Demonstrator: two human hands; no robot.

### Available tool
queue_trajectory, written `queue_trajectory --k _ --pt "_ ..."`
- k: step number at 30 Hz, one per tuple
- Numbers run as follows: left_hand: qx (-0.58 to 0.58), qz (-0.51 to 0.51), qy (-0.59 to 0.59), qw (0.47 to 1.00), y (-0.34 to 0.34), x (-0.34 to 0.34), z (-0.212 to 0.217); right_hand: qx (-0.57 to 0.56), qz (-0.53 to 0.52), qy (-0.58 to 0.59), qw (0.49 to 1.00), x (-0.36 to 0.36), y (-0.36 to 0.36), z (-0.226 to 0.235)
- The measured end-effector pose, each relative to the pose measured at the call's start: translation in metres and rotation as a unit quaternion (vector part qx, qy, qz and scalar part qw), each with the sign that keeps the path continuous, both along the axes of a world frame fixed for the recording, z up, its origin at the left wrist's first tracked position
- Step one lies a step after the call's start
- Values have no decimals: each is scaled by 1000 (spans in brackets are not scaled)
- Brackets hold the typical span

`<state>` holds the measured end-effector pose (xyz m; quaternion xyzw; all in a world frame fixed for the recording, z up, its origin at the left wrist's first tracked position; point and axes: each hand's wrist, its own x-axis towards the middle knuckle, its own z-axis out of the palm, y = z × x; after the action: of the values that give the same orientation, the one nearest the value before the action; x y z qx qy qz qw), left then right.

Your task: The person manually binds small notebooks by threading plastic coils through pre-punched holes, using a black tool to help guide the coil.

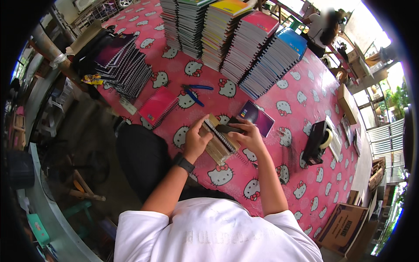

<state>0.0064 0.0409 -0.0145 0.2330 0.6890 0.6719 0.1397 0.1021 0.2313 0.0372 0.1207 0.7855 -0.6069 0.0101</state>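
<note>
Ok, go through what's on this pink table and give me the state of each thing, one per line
Brown stack of spiral-bound pads: lying flat, held at both ends.
Left hand: grip closed on the stack's near end.
Right hand: pressing a dark tool onto the stack's spiral edge.
Purple notebook: closed, flat.
Pink notebook: closed, flat.
Blue-handled pliers: lying unused.
Black tape dispenser: upright, roll loaded.
Tall notebook stacks: leaning.

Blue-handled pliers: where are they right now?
In the head view the blue-handled pliers lie on the pink tablecloth, beyond the hands, between the pink notebook and tall notebook stacks.

Bright daylight, blown-out glare upper right, soft shadows, fisheye bending, dark vignetted corners
</note>
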Motion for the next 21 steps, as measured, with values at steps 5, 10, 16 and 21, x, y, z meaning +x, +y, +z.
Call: queue_trajectory --k 5,10,16,21 --pt "2 -2 -31 1000 1 1 -2 105 -14 11 994 -6 -5 5" --pt "16 2 -57 998 -1 1 7 -3 33 34 999 -13 -8 4" --pt "-23 -6 -7 1000 -4 -2 12 -35 -3 22 999 -19 -14 12" --pt "-38 18 61 997 -1 -3 15 185 -62 3 981 -15 -9 -11"
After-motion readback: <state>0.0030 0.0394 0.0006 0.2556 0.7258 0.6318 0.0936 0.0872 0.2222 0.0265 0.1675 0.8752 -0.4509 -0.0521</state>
